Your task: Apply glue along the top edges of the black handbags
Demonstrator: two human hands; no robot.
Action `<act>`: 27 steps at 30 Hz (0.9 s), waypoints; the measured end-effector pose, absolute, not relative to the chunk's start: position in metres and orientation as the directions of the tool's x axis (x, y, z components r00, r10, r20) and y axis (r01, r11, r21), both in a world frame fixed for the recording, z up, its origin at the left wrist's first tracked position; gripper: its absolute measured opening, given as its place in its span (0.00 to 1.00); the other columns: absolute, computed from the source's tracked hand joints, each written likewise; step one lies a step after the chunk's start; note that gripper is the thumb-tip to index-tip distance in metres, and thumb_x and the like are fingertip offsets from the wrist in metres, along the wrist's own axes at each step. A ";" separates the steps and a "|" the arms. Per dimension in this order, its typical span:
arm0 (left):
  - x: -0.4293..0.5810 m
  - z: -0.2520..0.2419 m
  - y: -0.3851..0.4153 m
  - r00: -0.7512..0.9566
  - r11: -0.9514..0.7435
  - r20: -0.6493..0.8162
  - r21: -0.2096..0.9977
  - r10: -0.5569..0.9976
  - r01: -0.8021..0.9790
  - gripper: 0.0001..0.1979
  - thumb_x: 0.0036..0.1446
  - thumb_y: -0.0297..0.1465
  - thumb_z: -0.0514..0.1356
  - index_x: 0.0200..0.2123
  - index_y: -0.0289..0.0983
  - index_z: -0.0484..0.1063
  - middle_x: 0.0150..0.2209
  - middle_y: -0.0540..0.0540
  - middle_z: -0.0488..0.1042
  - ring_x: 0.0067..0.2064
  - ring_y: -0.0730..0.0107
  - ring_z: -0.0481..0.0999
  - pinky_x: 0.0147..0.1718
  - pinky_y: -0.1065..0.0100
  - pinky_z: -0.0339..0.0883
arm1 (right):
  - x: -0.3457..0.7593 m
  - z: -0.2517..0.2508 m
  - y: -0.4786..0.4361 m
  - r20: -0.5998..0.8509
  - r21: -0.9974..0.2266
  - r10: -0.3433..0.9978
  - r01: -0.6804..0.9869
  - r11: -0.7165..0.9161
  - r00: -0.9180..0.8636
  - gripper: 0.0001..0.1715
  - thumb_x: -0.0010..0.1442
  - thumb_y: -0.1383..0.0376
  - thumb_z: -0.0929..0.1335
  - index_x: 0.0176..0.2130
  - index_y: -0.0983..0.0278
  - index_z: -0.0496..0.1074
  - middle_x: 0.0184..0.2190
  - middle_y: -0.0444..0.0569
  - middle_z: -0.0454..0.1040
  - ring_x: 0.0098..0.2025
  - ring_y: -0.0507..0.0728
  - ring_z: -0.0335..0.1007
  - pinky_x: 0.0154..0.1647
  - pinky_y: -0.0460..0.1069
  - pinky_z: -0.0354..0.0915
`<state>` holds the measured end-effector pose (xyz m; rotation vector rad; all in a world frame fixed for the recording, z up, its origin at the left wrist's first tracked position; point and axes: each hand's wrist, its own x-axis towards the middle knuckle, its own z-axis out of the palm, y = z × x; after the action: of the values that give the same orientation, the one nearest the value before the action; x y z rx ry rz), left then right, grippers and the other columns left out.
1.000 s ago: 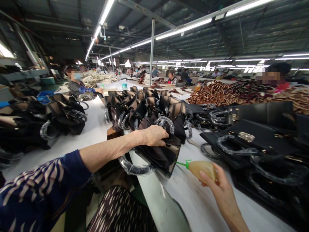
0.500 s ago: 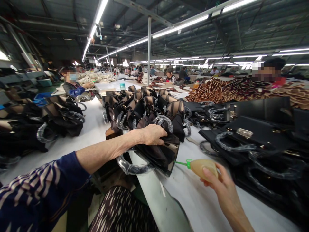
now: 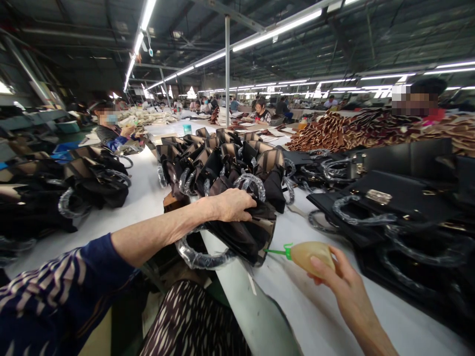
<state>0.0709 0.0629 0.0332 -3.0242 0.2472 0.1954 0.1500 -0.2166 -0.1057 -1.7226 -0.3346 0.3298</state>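
Note:
My left hand [image 3: 235, 205] is closed on the upper part of a black handbag [image 3: 237, 237], which lies tilted at the table's near edge. Its plastic-wrapped handle [image 3: 202, 254] hangs toward me. In my right hand [image 3: 343, 274] is a yellowish glue bottle [image 3: 312, 257], fingers wrapped round its body. The bottle's thin green nozzle [image 3: 277, 251] points left, its tip at the bag's right edge; whether it touches cannot be made out. The left fingertips are partly hidden in the dark fabric.
Black bags [image 3: 222, 158] stand packed just behind. Flat black bags [image 3: 386, 198] with wrapped handles are piled on the right, more bags [image 3: 96, 178] on the left. Brown leather pieces [image 3: 334, 131] are heaped farther back. Co-workers sit across the white table [image 3: 141, 173].
The bottle and its nozzle tip have shifted slightly left along the bag's edge. My left hand keeps its hold on the bag, almost unmoved.

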 end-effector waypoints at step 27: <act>-0.004 0.000 0.034 0.995 -0.994 -0.087 -0.087 -0.058 -0.065 0.08 0.62 0.33 0.56 0.39 0.35 0.69 0.36 0.43 0.75 0.37 0.59 0.76 0.34 0.63 0.68 | 0.132 -0.103 -0.230 -0.097 -0.972 0.417 0.004 -0.235 0.904 0.36 0.51 0.42 0.71 0.49 0.62 0.66 0.30 0.47 0.74 0.29 0.62 0.70 0.30 0.54 0.64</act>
<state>-0.0043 0.0343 -0.0002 -3.0480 0.0942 0.1294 0.1320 -0.2295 -0.1032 -1.7753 -0.3177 0.3971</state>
